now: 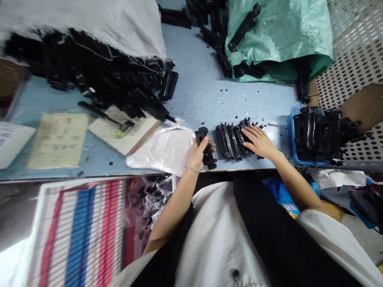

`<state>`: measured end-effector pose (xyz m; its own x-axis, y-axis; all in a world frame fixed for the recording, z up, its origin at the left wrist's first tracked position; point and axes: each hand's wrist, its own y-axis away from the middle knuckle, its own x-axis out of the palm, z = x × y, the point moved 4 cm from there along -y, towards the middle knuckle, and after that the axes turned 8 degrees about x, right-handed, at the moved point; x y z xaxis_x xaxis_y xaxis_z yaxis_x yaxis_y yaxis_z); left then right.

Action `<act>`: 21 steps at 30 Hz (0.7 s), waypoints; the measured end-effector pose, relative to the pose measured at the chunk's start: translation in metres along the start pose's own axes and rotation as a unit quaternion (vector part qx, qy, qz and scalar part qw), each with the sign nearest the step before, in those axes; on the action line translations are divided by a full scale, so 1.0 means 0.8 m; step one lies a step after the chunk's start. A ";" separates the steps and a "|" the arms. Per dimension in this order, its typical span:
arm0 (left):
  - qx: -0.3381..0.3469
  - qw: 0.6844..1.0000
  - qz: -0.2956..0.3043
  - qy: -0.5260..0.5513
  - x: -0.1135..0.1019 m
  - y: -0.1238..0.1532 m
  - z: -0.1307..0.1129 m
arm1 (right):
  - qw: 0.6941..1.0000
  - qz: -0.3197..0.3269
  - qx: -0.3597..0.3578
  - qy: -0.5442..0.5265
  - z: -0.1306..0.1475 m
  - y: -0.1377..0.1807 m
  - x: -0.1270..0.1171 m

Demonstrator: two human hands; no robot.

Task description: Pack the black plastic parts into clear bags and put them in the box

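Observation:
My left hand is closed around a long black plastic part, thumb on top, near the front edge of the blue table. Beside it, a row of similar black parts stands packed side by side. My right hand lies over the right end of that row, its fingers stretched out and apart. It covers some of the parts there. A clear plastic bag lies flat just left of my left hand.
A blue basket filled with black parts stands at the right. Black parts spill from a white sack and a green sack at the back. A brush rests on a board. A striped bag sits below the table.

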<state>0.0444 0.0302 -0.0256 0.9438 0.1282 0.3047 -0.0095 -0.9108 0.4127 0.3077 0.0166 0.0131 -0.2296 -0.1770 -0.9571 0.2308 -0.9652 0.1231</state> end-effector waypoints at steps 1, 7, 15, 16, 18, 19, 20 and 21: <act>-0.011 1.000 0.005 0.014 -0.003 0.001 -0.002 | 1.000 0.002 -0.003 0.004 -0.005 -0.001 -0.001; -0.065 0.988 0.068 0.125 -0.013 0.019 -0.023 | 0.999 -0.015 -0.019 -0.022 0.002 0.001 -0.015; -0.257 0.881 0.391 -0.067 -0.014 0.091 -0.017 | 0.941 0.038 -0.328 -0.070 0.171 0.027 -0.044; -0.264 0.870 0.410 -0.074 -0.018 0.099 -0.014 | 0.932 0.068 -0.349 -0.072 0.182 0.031 -0.041; -0.275 0.856 0.433 -0.060 -0.028 0.111 -0.006 | 0.917 0.119 -0.370 -0.085 0.195 0.034 -0.035; -0.284 0.851 0.439 -0.043 -0.033 0.116 -0.003 | 0.911 0.140 -0.376 -0.093 0.198 0.035 -0.031; -0.289 0.849 0.442 -0.023 -0.038 0.119 0.000 | 0.906 0.158 -0.379 -0.099 0.199 0.035 -0.028; -0.292 0.846 0.445 -0.003 -0.042 0.122 0.000 | 0.904 0.171 -0.379 -0.104 0.199 0.034 -0.025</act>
<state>0.0115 -0.0629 0.0043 0.4775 -0.5103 0.7152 -0.8784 -0.2949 0.3760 0.1681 -0.0371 0.0773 -0.1773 -0.5490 -0.8168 0.8847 -0.4526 0.1121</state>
